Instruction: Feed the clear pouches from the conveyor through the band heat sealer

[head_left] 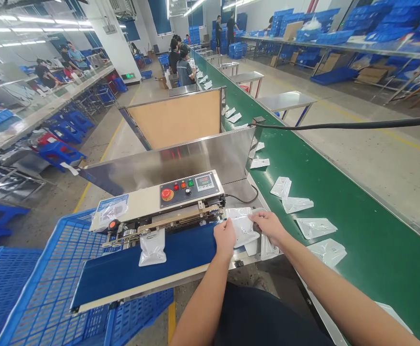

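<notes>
Both my hands pinch a white plastic pouch (pixel 243 229) at the right end of a band sealing machine (pixel 143 202). My left hand (pixel 225 237) has closed on the pouch's left side, and my right hand (pixel 268 225) grips its upper right corner. The top edge of the pouch lies close to the machine's feed end. Below my right hand rests another white pouch (pixel 268 247), partly covered. Farther left, a filled pouch (pixel 152 248) hangs from the sealing track over the blue belt (pixel 190 247).
A green conveyor (pixel 368 235) carrying several white pouches (pixel 317 227) runs along the right. Blue baskets (pixel 47 269) stand below the machine's left end. Behind it rises a metal panel (pixel 181 161). A black cable (pixel 346 126) crosses the conveyor. Several people sit farther back.
</notes>
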`<action>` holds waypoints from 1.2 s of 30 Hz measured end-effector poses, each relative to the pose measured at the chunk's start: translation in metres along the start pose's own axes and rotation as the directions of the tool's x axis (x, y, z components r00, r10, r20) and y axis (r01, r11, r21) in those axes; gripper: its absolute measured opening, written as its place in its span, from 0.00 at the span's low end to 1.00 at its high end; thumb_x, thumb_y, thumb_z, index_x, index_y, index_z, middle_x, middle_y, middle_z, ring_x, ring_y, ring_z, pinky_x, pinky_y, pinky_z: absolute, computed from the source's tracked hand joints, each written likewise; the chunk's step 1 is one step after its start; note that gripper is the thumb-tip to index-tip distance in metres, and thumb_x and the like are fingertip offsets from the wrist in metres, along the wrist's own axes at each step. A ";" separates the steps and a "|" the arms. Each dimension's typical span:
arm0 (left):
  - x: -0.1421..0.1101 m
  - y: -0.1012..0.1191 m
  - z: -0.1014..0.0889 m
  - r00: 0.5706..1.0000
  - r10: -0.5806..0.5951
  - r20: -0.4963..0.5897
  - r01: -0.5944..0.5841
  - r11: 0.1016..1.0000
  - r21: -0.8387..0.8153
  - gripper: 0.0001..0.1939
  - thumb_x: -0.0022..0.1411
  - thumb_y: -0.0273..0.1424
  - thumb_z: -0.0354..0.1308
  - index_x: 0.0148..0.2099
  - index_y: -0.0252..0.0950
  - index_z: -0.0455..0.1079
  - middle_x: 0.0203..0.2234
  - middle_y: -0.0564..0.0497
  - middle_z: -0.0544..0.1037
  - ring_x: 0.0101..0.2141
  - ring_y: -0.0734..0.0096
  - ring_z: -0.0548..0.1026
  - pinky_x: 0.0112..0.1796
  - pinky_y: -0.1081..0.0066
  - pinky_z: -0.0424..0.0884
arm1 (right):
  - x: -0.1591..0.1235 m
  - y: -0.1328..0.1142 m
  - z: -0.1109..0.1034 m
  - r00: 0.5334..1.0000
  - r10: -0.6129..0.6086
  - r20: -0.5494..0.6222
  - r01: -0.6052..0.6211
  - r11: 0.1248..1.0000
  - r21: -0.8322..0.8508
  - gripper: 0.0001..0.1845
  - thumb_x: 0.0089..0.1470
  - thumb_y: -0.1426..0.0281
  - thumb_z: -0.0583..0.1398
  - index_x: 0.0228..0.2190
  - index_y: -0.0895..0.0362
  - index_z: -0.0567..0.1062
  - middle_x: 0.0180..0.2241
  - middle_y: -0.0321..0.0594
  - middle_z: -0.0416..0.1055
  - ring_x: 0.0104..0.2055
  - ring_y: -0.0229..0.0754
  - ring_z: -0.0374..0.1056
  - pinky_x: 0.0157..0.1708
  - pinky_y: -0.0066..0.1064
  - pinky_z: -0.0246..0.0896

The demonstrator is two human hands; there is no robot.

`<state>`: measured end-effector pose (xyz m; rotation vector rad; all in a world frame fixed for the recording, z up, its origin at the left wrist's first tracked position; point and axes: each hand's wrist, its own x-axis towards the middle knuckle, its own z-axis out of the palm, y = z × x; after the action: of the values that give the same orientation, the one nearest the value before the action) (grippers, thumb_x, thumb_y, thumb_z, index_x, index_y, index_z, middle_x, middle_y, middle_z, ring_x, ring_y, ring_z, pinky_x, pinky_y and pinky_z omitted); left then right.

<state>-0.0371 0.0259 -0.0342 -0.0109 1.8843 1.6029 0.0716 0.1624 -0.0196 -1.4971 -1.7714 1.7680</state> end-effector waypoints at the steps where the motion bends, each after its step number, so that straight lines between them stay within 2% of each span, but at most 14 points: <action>1: 0.006 -0.001 0.002 1.000 -0.013 -0.007 0.013 1.000 -0.009 0.29 0.60 0.47 0.64 0.19 0.41 0.52 0.16 0.59 0.49 0.23 0.75 0.50 0.25 0.72 0.50 | 0.006 -0.001 0.002 0.999 0.040 0.009 -0.040 0.999 0.019 0.21 0.45 0.53 0.72 0.21 0.55 0.75 0.18 0.33 0.67 0.19 0.36 0.59 0.21 0.28 0.55; 5: 0.018 -0.003 -0.003 0.998 -0.015 -0.055 0.014 0.999 -0.035 0.31 0.57 0.50 0.66 0.19 0.41 0.53 0.16 0.60 0.49 0.22 0.77 0.49 0.24 0.72 0.47 | 0.016 -0.014 0.021 0.995 0.063 0.077 -0.064 0.998 0.022 0.19 0.45 0.56 0.72 0.20 0.54 0.73 0.17 0.33 0.68 0.20 0.36 0.61 0.21 0.28 0.56; 8: 0.019 -0.003 -0.018 0.996 -0.018 -0.091 0.011 0.997 -0.082 0.31 0.55 0.56 0.68 0.20 0.38 0.60 0.16 0.60 0.55 0.21 0.77 0.53 0.23 0.73 0.51 | 0.015 -0.023 0.041 0.989 0.020 0.146 -0.015 0.999 -0.033 0.21 0.47 0.53 0.71 0.19 0.53 0.72 0.17 0.34 0.69 0.20 0.37 0.62 0.21 0.28 0.57; 13: 0.015 -0.006 -0.064 0.986 -0.009 -0.168 -0.019 0.986 -0.169 0.31 0.55 0.59 0.68 0.31 0.31 0.79 0.24 0.48 0.77 0.29 0.65 0.75 0.30 0.69 0.71 | 0.005 -0.024 0.055 0.978 -0.035 0.208 0.070 0.984 -0.162 0.24 0.47 0.48 0.72 0.22 0.56 0.78 0.21 0.37 0.74 0.21 0.37 0.64 0.23 0.29 0.61; 15: 0.005 -0.009 -0.088 0.949 0.045 -0.311 -0.097 0.983 -0.153 0.28 0.58 0.55 0.69 0.42 0.32 0.83 0.37 0.42 0.84 0.42 0.54 0.81 0.41 0.63 0.77 | -0.004 -0.023 0.049 0.973 -0.023 0.230 0.058 0.987 -0.148 0.24 0.47 0.48 0.72 0.27 0.57 0.81 0.25 0.39 0.76 0.23 0.38 0.66 0.25 0.30 0.63; 17: -0.012 -0.011 -0.106 0.872 0.174 -0.457 -0.221 0.974 -0.052 0.27 0.61 0.51 0.69 0.53 0.36 0.82 0.51 0.38 0.83 0.53 0.49 0.80 0.52 0.59 0.76 | -0.017 -0.023 0.040 0.976 -0.015 0.219 0.042 0.992 -0.117 0.24 0.48 0.48 0.72 0.33 0.56 0.84 0.26 0.40 0.77 0.25 0.40 0.69 0.27 0.31 0.66; 18: -0.023 -0.012 -0.109 0.848 0.249 -0.469 -0.277 0.961 0.009 0.27 0.63 0.49 0.68 0.57 0.37 0.80 0.55 0.38 0.82 0.56 0.50 0.79 0.56 0.57 0.75 | -0.024 -0.025 0.038 0.979 -0.021 0.202 0.041 0.995 -0.095 0.24 0.48 0.48 0.72 0.35 0.56 0.84 0.25 0.40 0.77 0.26 0.42 0.70 0.28 0.32 0.67; 20: -0.044 -0.011 -0.102 0.882 0.352 -0.313 -0.352 0.934 0.059 0.27 0.66 0.48 0.67 0.59 0.37 0.79 0.55 0.38 0.82 0.54 0.50 0.80 0.57 0.55 0.76 | -0.039 -0.031 0.039 0.985 -0.052 0.162 0.059 0.997 -0.040 0.25 0.49 0.48 0.72 0.36 0.56 0.83 0.26 0.41 0.77 0.28 0.44 0.73 0.30 0.33 0.69; 22: -0.059 -0.006 -0.082 0.930 0.367 -0.001 -0.367 0.930 0.017 0.27 0.65 0.46 0.68 0.60 0.36 0.79 0.51 0.38 0.84 0.50 0.50 0.83 0.55 0.54 0.78 | -0.053 -0.041 0.046 0.987 -0.099 0.128 0.095 0.995 0.040 0.26 0.48 0.46 0.72 0.35 0.57 0.82 0.27 0.43 0.78 0.30 0.46 0.74 0.33 0.34 0.71; 24: -0.066 0.001 -0.058 0.902 0.369 0.224 -0.370 0.928 -0.040 0.27 0.64 0.44 0.68 0.60 0.36 0.79 0.51 0.40 0.85 0.51 0.50 0.82 0.56 0.54 0.77 | -0.060 -0.051 0.053 0.984 -0.137 0.112 0.112 0.974 0.199 0.30 0.46 0.44 0.73 0.38 0.57 0.82 0.32 0.46 0.81 0.35 0.48 0.76 0.36 0.36 0.73; 26: -0.064 0.008 -0.041 0.903 0.344 0.259 -0.327 0.939 -0.107 0.24 0.65 0.45 0.67 0.57 0.35 0.82 0.49 0.40 0.85 0.50 0.51 0.82 0.55 0.56 0.76 | -0.062 -0.056 0.052 0.981 -0.161 0.103 0.104 0.902 0.419 0.35 0.48 0.40 0.71 0.46 0.55 0.81 0.42 0.49 0.82 0.43 0.52 0.78 0.41 0.39 0.76; 28: -0.059 0.012 -0.033 0.944 0.247 0.220 -0.205 0.959 -0.196 0.24 0.65 0.48 0.66 0.51 0.32 0.84 0.43 0.41 0.87 0.44 0.53 0.83 0.49 0.58 0.78 | -0.059 -0.052 0.042 0.980 -0.181 0.085 0.107 0.833 0.544 0.37 0.51 0.39 0.68 0.52 0.51 0.79 0.51 0.48 0.81 0.52 0.54 0.77 0.47 0.42 0.76; 32: -0.049 0.009 -0.031 0.977 0.086 0.195 -0.025 0.955 -0.296 0.27 0.61 0.50 0.69 0.49 0.32 0.84 0.38 0.43 0.86 0.37 0.61 0.81 0.41 0.65 0.76 | -0.055 -0.023 0.018 0.971 -0.208 0.113 0.166 0.938 0.305 0.35 0.49 0.41 0.71 0.48 0.54 0.82 0.47 0.47 0.82 0.47 0.51 0.77 0.47 0.41 0.75; 36: -0.048 0.007 -0.021 0.973 0.114 0.199 -0.068 0.972 -0.225 0.26 0.59 0.52 0.69 0.44 0.32 0.85 0.35 0.44 0.85 0.33 0.64 0.77 0.36 0.69 0.72 | -0.056 -0.001 0.013 0.971 -0.194 0.141 0.178 0.977 0.118 0.35 0.48 0.41 0.71 0.44 0.57 0.83 0.36 0.46 0.82 0.37 0.48 0.75 0.37 0.37 0.73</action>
<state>-0.0125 -0.0101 -0.0042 0.1499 1.5623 1.7905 0.0865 0.1128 0.0046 -1.1423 -1.7918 1.8888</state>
